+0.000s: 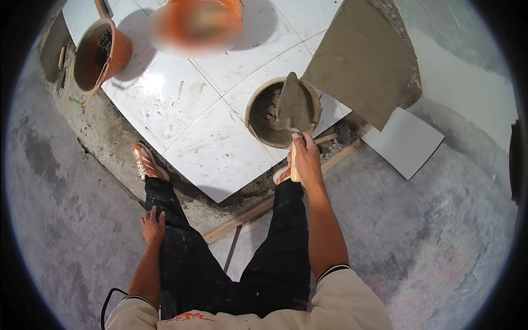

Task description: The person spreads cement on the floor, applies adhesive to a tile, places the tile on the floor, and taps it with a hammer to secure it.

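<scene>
My right hand [306, 159] is closed round the wooden handle of a trowel [294, 104]. The trowel's blade, coated in grey mortar, lies over a round bucket [254, 125] that has more wet mortar inside. My left hand [153, 224] rests on my left thigh, its fingers stretched out over the black trousers, with nothing held. Just beyond the bucket on the right, a smooth bed of grey mortar [368, 60] is spread out.
White floor tiles [181, 121], smeared with dirt, lie before me. An orange bucket [118, 52] stands at the far left, beside a blurred orange basin [198, 27]. A loose white tile [407, 142] lies at right. A wooden batten [250, 213] runs below the tiles, between my legs.
</scene>
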Demonstrator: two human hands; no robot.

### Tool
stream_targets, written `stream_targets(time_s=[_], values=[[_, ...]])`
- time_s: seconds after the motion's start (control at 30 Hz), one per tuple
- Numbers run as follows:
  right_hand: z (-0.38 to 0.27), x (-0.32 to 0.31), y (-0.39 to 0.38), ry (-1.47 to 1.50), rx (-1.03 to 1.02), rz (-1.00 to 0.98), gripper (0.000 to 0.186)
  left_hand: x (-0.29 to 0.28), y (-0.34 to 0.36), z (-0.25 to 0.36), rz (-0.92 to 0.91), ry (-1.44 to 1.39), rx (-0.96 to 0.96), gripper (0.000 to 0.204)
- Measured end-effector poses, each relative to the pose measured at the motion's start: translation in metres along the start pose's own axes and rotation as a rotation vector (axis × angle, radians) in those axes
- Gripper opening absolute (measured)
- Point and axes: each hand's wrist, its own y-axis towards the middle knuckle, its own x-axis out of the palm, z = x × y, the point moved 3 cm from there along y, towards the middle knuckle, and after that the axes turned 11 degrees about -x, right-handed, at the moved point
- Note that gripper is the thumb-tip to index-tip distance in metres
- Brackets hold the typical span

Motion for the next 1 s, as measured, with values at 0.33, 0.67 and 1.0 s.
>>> stream_targets(time_s=[0.33, 0.67, 1.0], values=[[-0.024, 0.056, 0.053, 1.397, 0.220, -0.352, 0.031, 0.012, 0.002, -0.011, 0.009, -0.049, -0.022, 0.054], [-0.016, 0.080, 0.074, 2.125, 0.183, -0.429, 0.032, 0.010, 0.001, -0.008, 0.028, -0.029, -0.004, 0.054], [0.041, 0.063, -0.069, 1.563, 0.151, -0.094, 0.027, 0.012, -0.008, -0.016, 0.022, -0.039, 0.022, 0.055]])
